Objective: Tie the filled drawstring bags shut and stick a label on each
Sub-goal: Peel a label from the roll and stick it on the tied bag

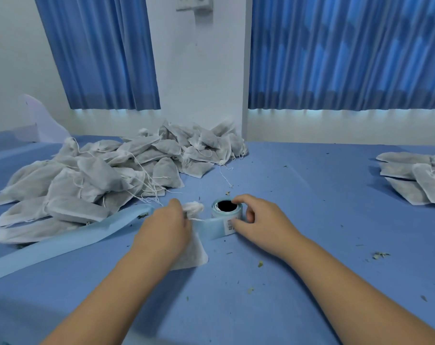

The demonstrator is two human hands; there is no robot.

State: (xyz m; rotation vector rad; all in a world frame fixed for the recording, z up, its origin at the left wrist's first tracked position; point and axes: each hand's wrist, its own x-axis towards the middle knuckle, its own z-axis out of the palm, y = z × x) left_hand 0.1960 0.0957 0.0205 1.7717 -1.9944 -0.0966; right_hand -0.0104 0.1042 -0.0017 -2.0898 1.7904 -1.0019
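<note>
My left hand point(165, 229) grips a filled white drawstring bag point(194, 255) by its neck; the gathered top pokes out beside my fingers and the bag's body lies on the blue table under my palm. A small roll of labels point(226, 209) stands just right of it, its light-blue backing strip point(62, 241) trailing far to the left. My right hand point(257, 221) curls around the roll, fingertips on its top rim, thumb by a barcode label point(230, 225) on the unrolled strip.
A big heap of filled white bags point(94, 180) with loose strings covers the left and back of the table. A smaller stack of flat bags point(418, 178) lies at the far right. Bits of dried herb point(379, 255) dot the blue cloth. Wall and blue curtains point(348, 53) stand behind.
</note>
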